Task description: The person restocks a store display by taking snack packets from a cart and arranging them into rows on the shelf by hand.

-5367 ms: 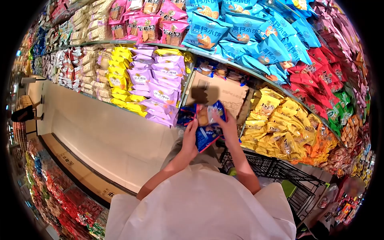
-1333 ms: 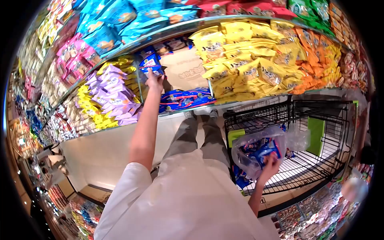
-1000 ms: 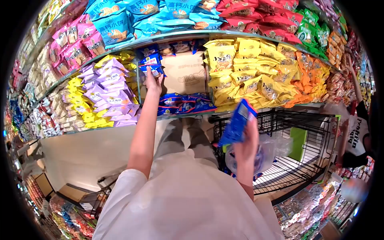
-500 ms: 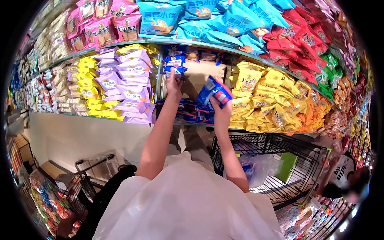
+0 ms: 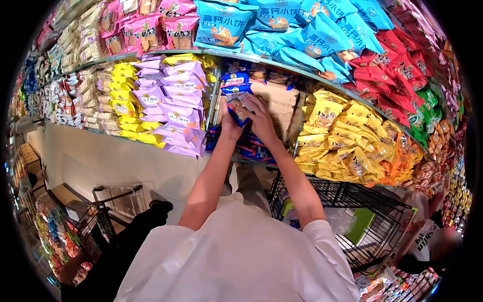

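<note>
A blue snack packet (image 5: 234,104) is between my two hands, above the middle shelf compartment. My left hand (image 5: 230,123) grips it from the left and below. My right hand (image 5: 259,117) lies along its right side, fingers over the front. Just behind it, another blue packet (image 5: 235,79) shows at the back left of the compartment. A brown cardboard box (image 5: 283,109) takes up the compartment behind and right of my hands. More blue packets (image 5: 254,152) lie low at the front edge, partly hidden by my forearms.
Purple packets (image 5: 180,117) fill the left compartment, yellow packets (image 5: 347,148) the right. Light-blue bags (image 5: 224,25) and red bags (image 5: 387,75) sit on the upper shelf. A black wire cart (image 5: 347,201) stands below right; another cart (image 5: 103,221) and people are close by.
My right hand has moved left with its blue packet and now meets my left hand. My left hand has come down slightly from the back packets. The view has shifted a little.
</note>
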The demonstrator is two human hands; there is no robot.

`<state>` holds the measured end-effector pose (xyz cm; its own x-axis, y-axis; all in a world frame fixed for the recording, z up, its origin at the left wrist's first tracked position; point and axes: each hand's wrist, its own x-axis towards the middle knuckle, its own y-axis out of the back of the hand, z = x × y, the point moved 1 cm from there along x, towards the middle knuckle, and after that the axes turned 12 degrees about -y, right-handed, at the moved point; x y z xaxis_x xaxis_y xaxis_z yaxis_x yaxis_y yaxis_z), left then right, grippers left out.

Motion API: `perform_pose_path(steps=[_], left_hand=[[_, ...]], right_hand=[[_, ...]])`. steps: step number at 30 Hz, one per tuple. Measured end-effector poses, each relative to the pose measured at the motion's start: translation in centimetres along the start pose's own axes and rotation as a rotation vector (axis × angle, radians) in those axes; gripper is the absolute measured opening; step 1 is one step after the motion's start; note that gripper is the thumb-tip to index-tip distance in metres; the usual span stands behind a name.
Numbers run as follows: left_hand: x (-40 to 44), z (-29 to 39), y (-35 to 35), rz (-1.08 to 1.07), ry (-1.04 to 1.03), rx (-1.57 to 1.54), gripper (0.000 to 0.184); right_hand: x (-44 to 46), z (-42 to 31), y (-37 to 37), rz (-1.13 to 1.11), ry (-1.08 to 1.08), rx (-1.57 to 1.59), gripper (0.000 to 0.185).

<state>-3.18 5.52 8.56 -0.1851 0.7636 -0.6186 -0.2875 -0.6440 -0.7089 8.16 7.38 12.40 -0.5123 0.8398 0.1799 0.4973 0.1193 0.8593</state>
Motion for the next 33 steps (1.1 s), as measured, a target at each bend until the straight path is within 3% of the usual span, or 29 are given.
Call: perform_pose_path(steps=[1, 2, 3, 5, 7, 9, 10, 12, 13, 15, 18, 20, 23, 25, 27, 28, 30, 33], left_hand=[[0.6, -0.5, 0.2, -0.134, -0.046, -0.023, 0.039], [1.0, -1.1, 0.7, -0.028, -0.018, -0.042, 0.038], [0.9, -1.3, 0.5, -0.027, -0.019, -0.047, 0.038], [0.8, -1.4, 0.3, -0.008, -0.032, 0.017, 0.038], [1.2, -1.7, 1.1, -0.020, -0.047, 0.056, 0.039], [1.9, -1.9, 2.0, -0.037, -0.061, 0.095, 0.039], [2.4, -1.9, 2.4, -0.021, -0.077, 0.171, 0.040], [2.8, -1.7, 2.4, -0.006, -0.096, 0.247, 0.042], [2.7, -1.6, 2.0, 0.024, -0.132, 0.312, 0.044], [2.9, -1.5, 1.9, 0.053, -0.170, 0.375, 0.046], [3.0, -1.8, 2.2, 0.065, -0.082, 0.287, 0.048], [1.5, -1.4, 0.7, 0.147, -0.122, 0.117, 0.049], [1.3, -2.6, 1.3, 0.199, -0.277, 0.030, 0.045], [1.7, -2.7, 1.3, 0.256, -0.260, 0.068, 0.045], [2.3, -2.3, 1.5, 0.061, -0.230, 0.165, 0.047], [2.8, -2.0, 1.4, 0.140, -0.243, 0.245, 0.049], [2.9, -1.0, 0.8, 0.123, -0.239, 0.271, 0.050], [1.3, 0.4, -1.6, 0.101, -0.207, 0.324, 0.053]], right_hand=[[-0.2, 0.2, -0.1, 0.114, -0.139, 0.139, 0.057], [-0.4, 0.4, -0.2, 0.230, -0.279, 0.278, 0.049], [-0.2, 0.4, -0.5, 0.227, -0.276, 0.276, 0.049], [-0.1, 1.0, -1.6, 0.353, -0.957, 1.091, 0.030], [0.0, 1.0, -1.8, 0.269, -0.945, 1.070, 0.029], [-0.1, 1.2, -2.2, -0.046, -1.143, 1.119, 0.027], [-0.4, 1.3, -2.4, -0.044, -1.141, 1.121, 0.027], [-1.1, 1.0, -2.0, 0.228, -0.840, 0.917, 0.026], [-1.2, 1.1, -1.9, 0.227, -0.839, 0.917, 0.026], [-0.9, 0.6, -1.1, 0.265, -0.474, 0.602, 0.029], [1.0, -0.4, -1.6, 0.181, -0.515, 0.505, 0.029], [2.1, -0.1, -2.7, 0.142, -0.521, 0.330, 0.029], [1.8, -0.4, -4.8, 0.195, -0.554, 0.353, 0.033], [1.7, -0.7, -5.0, 0.119, -0.656, 0.385, 0.032], [1.4, -0.8, -5.5, 0.222, -0.747, 0.387, 0.038], [1.6, -0.6, -5.9, 0.226, -0.747, 0.385, 0.038], [2.1, 0.2, -7.3, -0.064, -0.914, 0.822, 0.048], [2.1, 2.0, -10.1, 0.004, -0.950, 0.972, 0.059]])
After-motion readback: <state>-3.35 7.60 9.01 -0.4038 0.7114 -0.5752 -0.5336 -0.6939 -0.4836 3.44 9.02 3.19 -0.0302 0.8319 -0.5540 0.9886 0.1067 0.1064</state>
